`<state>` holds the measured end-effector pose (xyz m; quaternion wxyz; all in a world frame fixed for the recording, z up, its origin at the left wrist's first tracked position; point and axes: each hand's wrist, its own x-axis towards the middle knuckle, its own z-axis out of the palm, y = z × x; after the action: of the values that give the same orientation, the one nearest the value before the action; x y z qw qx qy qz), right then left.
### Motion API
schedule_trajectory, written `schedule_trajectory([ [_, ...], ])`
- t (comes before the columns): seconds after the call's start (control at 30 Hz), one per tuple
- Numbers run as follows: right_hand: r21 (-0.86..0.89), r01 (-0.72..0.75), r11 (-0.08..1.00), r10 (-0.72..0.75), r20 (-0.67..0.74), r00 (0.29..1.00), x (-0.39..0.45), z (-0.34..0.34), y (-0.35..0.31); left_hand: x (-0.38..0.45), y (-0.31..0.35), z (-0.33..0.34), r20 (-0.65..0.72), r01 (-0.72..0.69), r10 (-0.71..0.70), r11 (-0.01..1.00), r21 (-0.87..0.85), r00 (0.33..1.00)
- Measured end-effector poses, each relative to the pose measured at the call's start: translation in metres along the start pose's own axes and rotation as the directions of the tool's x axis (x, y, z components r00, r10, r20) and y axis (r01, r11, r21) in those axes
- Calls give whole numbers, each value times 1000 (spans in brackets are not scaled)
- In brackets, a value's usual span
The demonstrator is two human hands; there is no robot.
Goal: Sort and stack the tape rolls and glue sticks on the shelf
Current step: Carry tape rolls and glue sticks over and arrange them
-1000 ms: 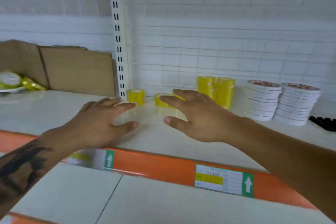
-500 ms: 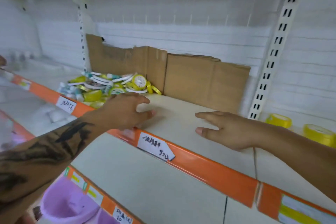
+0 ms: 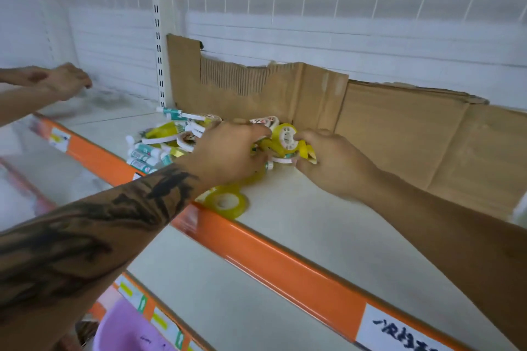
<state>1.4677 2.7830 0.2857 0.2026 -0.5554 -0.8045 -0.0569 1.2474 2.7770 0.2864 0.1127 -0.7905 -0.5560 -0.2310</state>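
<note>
Amid the pile, both hands (image 3: 228, 151) (image 3: 328, 162) pinch a yellow tape roll (image 3: 286, 138).

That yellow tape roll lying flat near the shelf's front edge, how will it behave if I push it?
The tape roll lies flat, so it will probably slide rather than roll. It looks small and hollow, likely light. It sits by the orange edge, so it might drop off.
</note>
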Motion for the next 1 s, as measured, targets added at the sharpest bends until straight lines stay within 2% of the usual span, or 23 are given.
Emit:
schedule_trajectory([
  [0.13,-23,3,1000,-4,-42,999,33,16,-1,18,-2,12,7,2,-2,1000,-24,1000],
  [0.33,-23,27,999,-27,-35,999,56,18,3,31,-12,17,-4,-32,32,999,37,999],
  [0.57,-105,28,994,-31,-29,999,65,20,0,32,-21,19,-127,-242,268,951,192,955],
  [0.67,-78,6,997,-8,-19,1000,64,20,1,33,-25,20,-152,-285,319,935,211,935],
  [0.87,4,-47,999,47,-13,999,60,16,-4,25,-28,19,-143,-302,335,930,212,931],
  [1.0,25,-57,998,58,-55,997,43,13,-10,22,-24,16,-159,-310,344,928,205,925],
])
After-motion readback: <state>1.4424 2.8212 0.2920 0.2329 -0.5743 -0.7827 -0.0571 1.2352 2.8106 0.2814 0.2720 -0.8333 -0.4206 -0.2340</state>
